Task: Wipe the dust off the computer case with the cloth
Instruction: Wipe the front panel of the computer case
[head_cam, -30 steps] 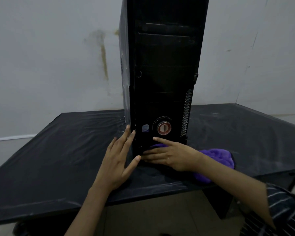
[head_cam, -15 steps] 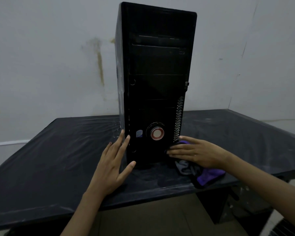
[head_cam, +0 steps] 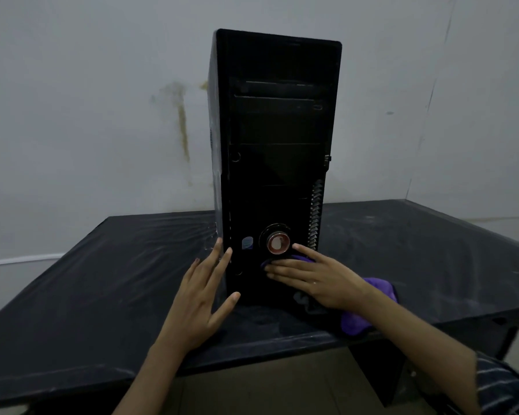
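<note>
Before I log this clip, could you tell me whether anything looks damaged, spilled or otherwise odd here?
Nothing looks damaged or spilled. The computer case stands upright on the table. Pale dust smears streak the tabletop, and the wall carries a yellowish drip stain.

Black dusty table: computer case upright, purple cloth.

My right hand covers most of the purple cloth; both forearms and the table run out of frame; case sticker unreadable.
</note>
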